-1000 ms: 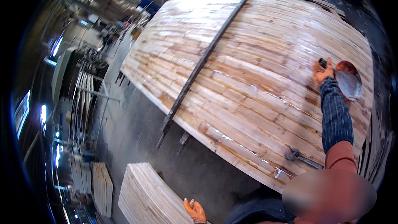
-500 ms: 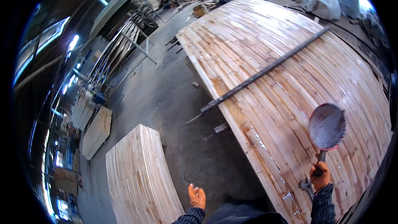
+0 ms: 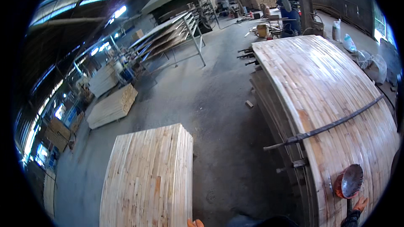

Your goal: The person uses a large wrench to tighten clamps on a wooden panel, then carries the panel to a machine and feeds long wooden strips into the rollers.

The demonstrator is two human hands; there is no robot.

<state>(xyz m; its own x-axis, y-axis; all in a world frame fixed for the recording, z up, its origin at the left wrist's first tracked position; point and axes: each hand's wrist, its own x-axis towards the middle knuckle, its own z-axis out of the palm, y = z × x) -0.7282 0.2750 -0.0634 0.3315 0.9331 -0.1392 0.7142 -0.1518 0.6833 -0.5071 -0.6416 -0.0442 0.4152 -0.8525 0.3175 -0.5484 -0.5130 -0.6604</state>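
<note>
A round red pan (image 3: 352,180) with a dark handle and grey, pasty residue inside rests tilted on the large wooden panel (image 3: 332,101) at the right. Beside its handle is my right hand (image 3: 360,204) in an orange glove. The fingers look stretched out and apart from the handle, though the hand is small and near the rim. At the lower edge only the gloved fingertips of my left hand (image 3: 195,223) show, parted and holding nothing visible. They are close to the corner of a stack of striped wooden boards (image 3: 143,176).
A dark bar (image 3: 332,126) lies across the large panel, its end sticking out over the left side. More boards (image 3: 113,107) lie on the floor at left, and a small wood block (image 3: 249,104) lies mid-floor. A metal rack (image 3: 195,38) stands farther back; bags (image 3: 374,67) sit far right.
My view has swung up and left, so the panel and pan appear lower right. The right hand has gone from gripping the pan's handle to lying beside it. My left hand has dropped mostly out of view.
</note>
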